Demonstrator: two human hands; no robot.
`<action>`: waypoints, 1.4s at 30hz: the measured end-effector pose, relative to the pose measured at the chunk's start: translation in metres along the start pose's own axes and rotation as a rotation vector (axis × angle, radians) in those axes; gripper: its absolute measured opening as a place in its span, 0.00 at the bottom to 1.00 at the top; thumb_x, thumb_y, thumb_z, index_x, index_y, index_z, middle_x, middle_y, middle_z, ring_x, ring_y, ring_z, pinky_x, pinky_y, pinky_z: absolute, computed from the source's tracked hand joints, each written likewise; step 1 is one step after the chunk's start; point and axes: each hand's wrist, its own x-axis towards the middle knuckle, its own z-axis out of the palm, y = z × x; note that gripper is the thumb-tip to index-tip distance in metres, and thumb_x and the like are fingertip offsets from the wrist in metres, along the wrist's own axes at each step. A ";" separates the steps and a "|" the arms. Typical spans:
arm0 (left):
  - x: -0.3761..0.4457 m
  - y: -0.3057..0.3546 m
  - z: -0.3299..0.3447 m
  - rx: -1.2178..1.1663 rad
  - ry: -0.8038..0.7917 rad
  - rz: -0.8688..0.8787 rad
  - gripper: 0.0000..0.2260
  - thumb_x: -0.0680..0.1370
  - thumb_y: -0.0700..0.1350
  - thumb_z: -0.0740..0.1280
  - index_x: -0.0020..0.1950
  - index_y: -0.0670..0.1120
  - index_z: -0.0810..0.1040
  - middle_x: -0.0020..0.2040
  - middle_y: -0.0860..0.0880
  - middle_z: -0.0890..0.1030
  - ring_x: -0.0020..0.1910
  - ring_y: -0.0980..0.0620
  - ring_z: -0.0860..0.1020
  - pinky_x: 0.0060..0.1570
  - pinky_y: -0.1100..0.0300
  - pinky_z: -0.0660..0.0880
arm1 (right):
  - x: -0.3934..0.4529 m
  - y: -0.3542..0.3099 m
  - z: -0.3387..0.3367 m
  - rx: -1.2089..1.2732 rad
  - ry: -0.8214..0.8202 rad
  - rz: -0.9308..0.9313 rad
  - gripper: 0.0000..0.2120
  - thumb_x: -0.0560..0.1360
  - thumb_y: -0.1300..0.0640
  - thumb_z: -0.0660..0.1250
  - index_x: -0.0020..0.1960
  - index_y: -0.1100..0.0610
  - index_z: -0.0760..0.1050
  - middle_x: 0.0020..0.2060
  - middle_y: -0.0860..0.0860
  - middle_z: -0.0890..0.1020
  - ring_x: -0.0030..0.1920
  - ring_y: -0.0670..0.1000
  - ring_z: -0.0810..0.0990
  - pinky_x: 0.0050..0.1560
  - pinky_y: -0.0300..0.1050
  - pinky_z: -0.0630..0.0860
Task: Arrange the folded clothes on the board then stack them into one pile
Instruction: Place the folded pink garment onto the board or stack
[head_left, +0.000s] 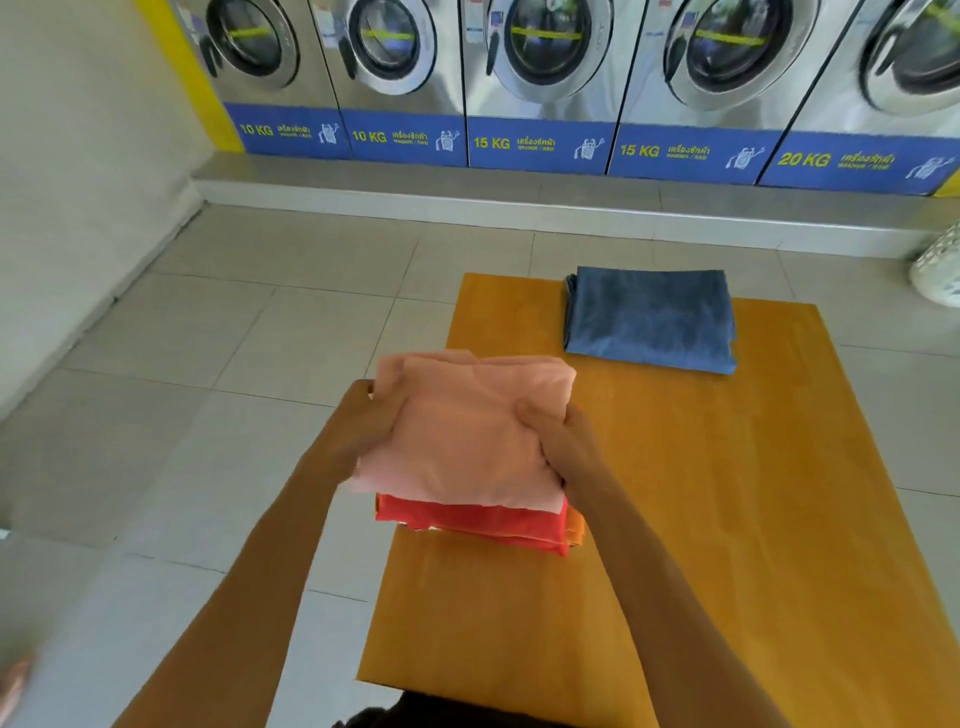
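Head view: both hands, left hand (363, 421) and right hand (558, 441), grip the pink folded cloth (467, 431) above the red one (467, 522) on the board (727, 493).

One camera, worn on my head. It looks forward and down over my outstretched arms, close above the orange board (727, 493) on the tiled floor (234, 338). The wide lens bends the edges. A row of washing machines (545, 78) fills the top of the view.
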 end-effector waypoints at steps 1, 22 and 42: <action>0.006 -0.011 0.011 0.077 -0.007 -0.012 0.40 0.71 0.70 0.62 0.75 0.49 0.59 0.71 0.42 0.70 0.65 0.39 0.72 0.63 0.40 0.71 | 0.004 0.014 -0.002 -0.017 0.061 0.030 0.26 0.74 0.49 0.73 0.69 0.57 0.73 0.57 0.53 0.83 0.53 0.55 0.82 0.54 0.53 0.80; 0.017 -0.042 0.059 0.508 0.374 0.491 0.15 0.78 0.59 0.61 0.55 0.49 0.76 0.58 0.46 0.75 0.57 0.46 0.73 0.53 0.55 0.71 | 0.011 0.033 -0.008 -0.348 0.228 -0.019 0.25 0.79 0.44 0.63 0.71 0.57 0.69 0.61 0.52 0.79 0.58 0.56 0.78 0.56 0.57 0.79; -0.003 -0.073 0.044 0.332 0.588 0.559 0.11 0.76 0.52 0.68 0.48 0.45 0.78 0.47 0.45 0.77 0.46 0.51 0.69 0.41 0.58 0.70 | -0.003 0.056 -0.041 -0.470 0.375 0.003 0.23 0.79 0.36 0.60 0.57 0.56 0.73 0.49 0.52 0.80 0.45 0.52 0.78 0.40 0.47 0.74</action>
